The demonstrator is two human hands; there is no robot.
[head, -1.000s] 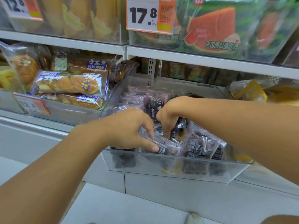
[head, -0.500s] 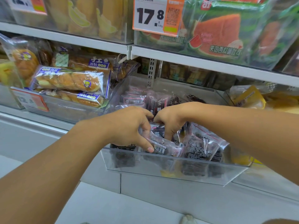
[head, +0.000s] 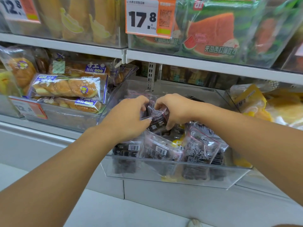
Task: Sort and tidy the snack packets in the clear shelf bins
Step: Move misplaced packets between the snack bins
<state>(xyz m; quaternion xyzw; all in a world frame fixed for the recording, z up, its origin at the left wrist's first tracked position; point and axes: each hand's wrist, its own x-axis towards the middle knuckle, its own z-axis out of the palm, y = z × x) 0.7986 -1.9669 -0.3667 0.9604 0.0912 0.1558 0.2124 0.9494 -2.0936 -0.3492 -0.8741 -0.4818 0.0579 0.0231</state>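
Note:
A clear plastic bin [head: 173,175] juts out from the middle shelf, filled with several dark snack packets in clear wrap [head: 200,148]. Both hands are inside it near the middle. My left hand [head: 127,118] and my right hand [head: 174,109] together grip one dark packet [head: 157,117], lifted above the others, thumbs on its front and fingers curled behind it. More packets lie flat at the back of the bin, partly hidden by my hands.
A bin of twisted bread loaves [head: 68,89] stands to the left, with a price tag [head: 28,108] on its front. Yellow packets [head: 255,102] fill the bin on the right. The upper shelf holds watermelon toast bags [head: 211,35] and a 17.8 tag [head: 147,18].
Both hands moved up and toward the back of the bin, coming together on one dark packet and lifting it. The camera has moved closer.

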